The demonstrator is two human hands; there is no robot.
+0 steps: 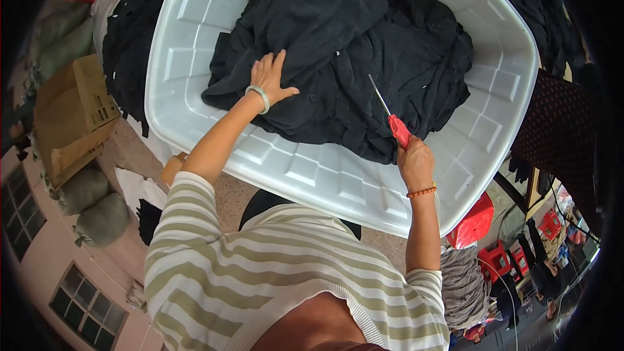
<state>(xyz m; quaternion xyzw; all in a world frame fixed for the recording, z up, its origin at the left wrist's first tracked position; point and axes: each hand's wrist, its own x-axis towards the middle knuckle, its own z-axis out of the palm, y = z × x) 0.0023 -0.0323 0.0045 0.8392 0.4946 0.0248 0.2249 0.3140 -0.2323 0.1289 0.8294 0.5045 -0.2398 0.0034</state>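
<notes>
A pile of black garments (396,58), with a few buttons showing, lies in a large white plastic tub (179,58). My left hand (266,80), with a pale bangle at the wrist, rests on the cloth at the pile's left side, fingers spread and thumb out. Over the near right edge of the pile, my right hand (416,164) is closed round a red-handled tool (398,131) with a thin metal shaft. The shaft points away and slightly left, above the garments; whether its tip touches them I cannot tell. My palm hides the handle's lower end.
Left of the tub are more black garments (133,39), an open cardboard box (71,117) and stuffed green sacks (103,220). A red plastic stool (472,221) stands by the tub's near right corner, close to a grey cloth bundle (465,286). Dark patterned fabric (559,136) hangs at the right.
</notes>
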